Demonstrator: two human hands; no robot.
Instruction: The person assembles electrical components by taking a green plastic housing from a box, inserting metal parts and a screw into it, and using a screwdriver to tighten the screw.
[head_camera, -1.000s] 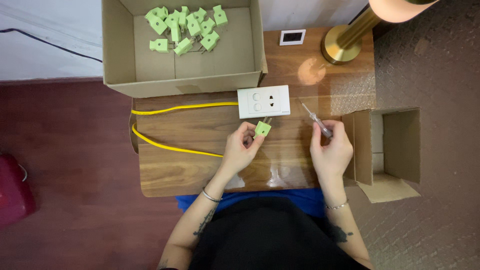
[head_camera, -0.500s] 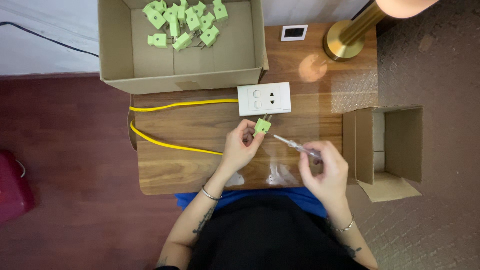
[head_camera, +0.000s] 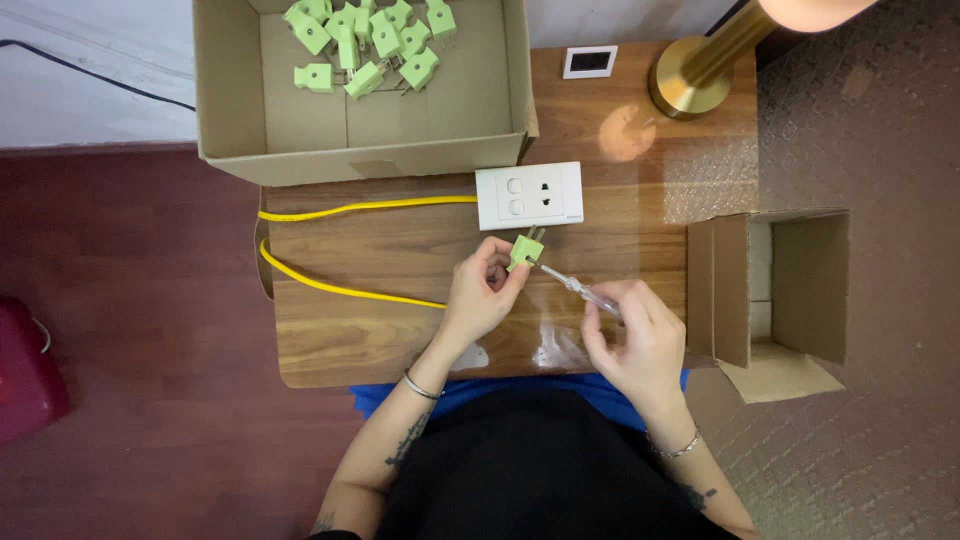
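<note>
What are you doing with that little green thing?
A person sits at a wooden table. The left hand pinches a small green plug, and the right hand points a thin screwdriver with its tip at the plug. Just above lies a white socket block with a yellow cable. A big cardboard box holds more green plugs, and a smaller cardboard box stands at the right.

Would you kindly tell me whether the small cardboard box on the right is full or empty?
Empty, as far as visible: the small cardboard box has open flaps, and only bare inner walls show.
</note>
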